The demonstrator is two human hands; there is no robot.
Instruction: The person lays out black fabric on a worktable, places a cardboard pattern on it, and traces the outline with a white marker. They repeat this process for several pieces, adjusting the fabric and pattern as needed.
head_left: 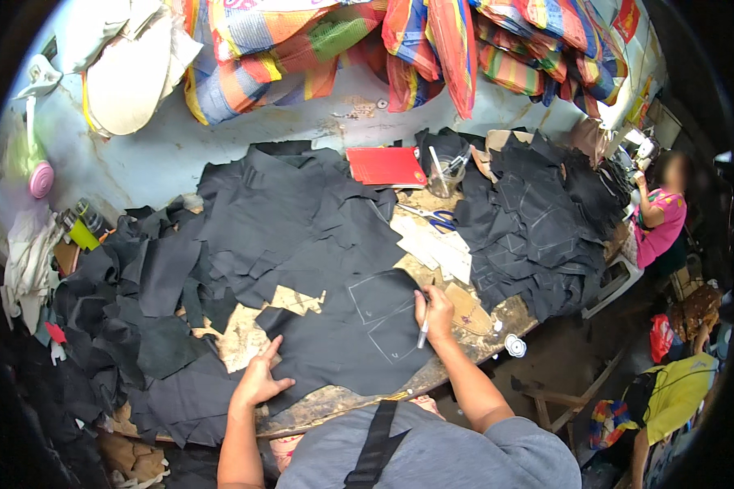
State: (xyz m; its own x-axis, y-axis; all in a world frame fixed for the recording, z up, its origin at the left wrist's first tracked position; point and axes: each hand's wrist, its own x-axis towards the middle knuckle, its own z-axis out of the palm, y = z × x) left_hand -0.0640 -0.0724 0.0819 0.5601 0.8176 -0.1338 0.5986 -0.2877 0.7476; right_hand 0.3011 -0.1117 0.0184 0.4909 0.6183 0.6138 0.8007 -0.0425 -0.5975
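Note:
A piece of black sheet material point(326, 350) lies before me at the table's front, with pale outlines of angular shapes drawn on its right half. My right hand point(437, 316) rests at that piece's right edge, fingers closed round a slim whitish pen point(423, 329) whose tip points down beside the outlines. At the piece's left edge is my left hand point(259, 378), its fingers and thumb spread and touching the black material. Close to my right hand lies a tan card template point(467, 312). Beyond it are several cream card templates point(434, 244).
Dark scraps point(98, 301) heap up on the left, and marked black pieces point(530, 220) on the right. Blue-handled scissors point(439, 218), a red notebook point(386, 166) and a clear cup point(446, 175) stand farther back. Colourful woven bags point(302, 49) hang above. People work at right.

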